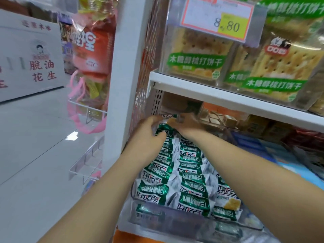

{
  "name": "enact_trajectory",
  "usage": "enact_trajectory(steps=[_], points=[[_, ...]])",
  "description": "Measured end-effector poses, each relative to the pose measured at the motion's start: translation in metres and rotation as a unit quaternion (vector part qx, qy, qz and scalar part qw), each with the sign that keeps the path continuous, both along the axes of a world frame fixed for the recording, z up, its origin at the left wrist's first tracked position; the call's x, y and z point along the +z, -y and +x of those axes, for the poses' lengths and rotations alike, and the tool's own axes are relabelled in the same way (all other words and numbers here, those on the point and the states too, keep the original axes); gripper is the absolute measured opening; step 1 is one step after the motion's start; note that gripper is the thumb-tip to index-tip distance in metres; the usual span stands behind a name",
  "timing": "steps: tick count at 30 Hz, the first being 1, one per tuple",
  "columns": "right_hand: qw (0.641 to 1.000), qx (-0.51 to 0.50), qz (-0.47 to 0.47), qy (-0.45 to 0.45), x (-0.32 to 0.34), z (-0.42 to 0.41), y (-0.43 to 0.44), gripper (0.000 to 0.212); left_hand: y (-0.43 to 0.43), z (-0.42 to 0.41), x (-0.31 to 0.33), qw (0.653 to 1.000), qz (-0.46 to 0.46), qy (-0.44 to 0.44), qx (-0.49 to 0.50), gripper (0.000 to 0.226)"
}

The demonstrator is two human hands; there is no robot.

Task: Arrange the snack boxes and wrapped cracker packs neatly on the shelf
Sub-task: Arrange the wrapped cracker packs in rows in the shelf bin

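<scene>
Several green-and-white wrapped cracker packs (191,174) lie in rows on the lower shelf, held in by a clear plastic front guard (168,218). Both of my arms reach deep to the back of this shelf. My left hand (149,127) grips a green pack (162,131) at the far left, fingers curled over its top. My right hand (187,124) is beside it, pinching a pack (169,116) at the very back of the row; the fingertips are blurred. Clear cracker boxes with green labels (198,55) stand on the shelf above.
The white upper shelf edge (228,97) hangs just over my hands, with a price tag (217,16) above. A white upright post (122,67) and red mesh side wall bound the left. Clear boxes of brown snacks (217,118) sit right of my hands. Hanging snack bags (91,50) crowd the aisle.
</scene>
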State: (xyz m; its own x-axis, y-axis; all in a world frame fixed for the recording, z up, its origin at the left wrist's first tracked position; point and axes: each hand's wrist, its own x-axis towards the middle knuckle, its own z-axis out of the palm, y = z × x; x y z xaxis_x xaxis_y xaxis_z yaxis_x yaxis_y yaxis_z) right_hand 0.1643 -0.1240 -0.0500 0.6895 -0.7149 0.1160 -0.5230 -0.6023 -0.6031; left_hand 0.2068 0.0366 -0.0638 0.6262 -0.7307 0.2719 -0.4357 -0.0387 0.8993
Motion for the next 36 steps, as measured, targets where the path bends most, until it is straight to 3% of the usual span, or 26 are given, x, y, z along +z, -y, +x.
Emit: enact_trajectory(steps=[4, 9, 14, 16, 20, 23, 25, 27, 28, 30, 33, 36], points=[[0.998, -0.017, 0.041, 0.045, -0.002, 0.004, 0.002, 0.052, 0.001, 0.001, -0.001, 1.0, -0.002, -0.003, -0.004, 0.047], [0.995, -0.022, 0.0, 0.099, 0.01, -0.016, -0.002, 0.031, 0.0, -0.001, 0.002, 1.0, 0.005, 0.026, 0.006, 0.043], [0.978, -0.014, 0.071, 0.198, 0.016, -0.082, -0.025, 0.016, -0.003, -0.009, 0.009, 0.983, 0.03, 0.175, 0.051, 0.046], [0.969, 0.002, 0.096, 0.227, 0.015, -0.118, -0.038, 0.011, -0.004, -0.019, 0.016, 0.98, 0.024, 0.194, 0.033, 0.044], [0.951, 0.019, 0.141, 0.276, 0.011, -0.178, -0.062, 0.016, -0.005, -0.052, 0.032, 0.982, 0.073, 0.134, -0.112, 0.044], [0.938, 0.02, 0.155, 0.31, 0.008, -0.207, -0.073, 0.018, 0.0, -0.075, 0.033, 0.959, 0.141, 0.051, -0.242, 0.058], [0.935, 0.021, 0.155, 0.319, 0.006, -0.224, -0.075, 0.02, 0.001, -0.089, 0.032, 0.952, 0.153, 0.003, -0.264, 0.072], [0.941, 0.03, 0.139, 0.306, 0.001, -0.242, -0.074, 0.026, 0.003, -0.098, 0.032, 0.956, 0.137, -0.019, -0.26, 0.063], [0.95, 0.035, 0.122, 0.285, -0.003, -0.251, -0.073, 0.03, 0.003, -0.103, 0.032, 0.961, 0.129, -0.003, -0.246, 0.053], [0.971, 0.037, 0.069, 0.226, -0.013, -0.27, -0.068, 0.037, 0.002, -0.111, 0.03, 0.963, 0.133, 0.119, -0.201, 0.046], [0.989, 0.016, -0.001, 0.147, -0.037, -0.292, -0.061, 0.034, 0.002, -0.125, 0.025, 0.926, 0.149, 0.318, -0.14, 0.047], [0.992, 0.02, -0.062, 0.111, -0.059, -0.305, -0.057, 0.031, 0.007, -0.134, 0.017, 0.903, 0.185, 0.365, -0.133, 0.047]])
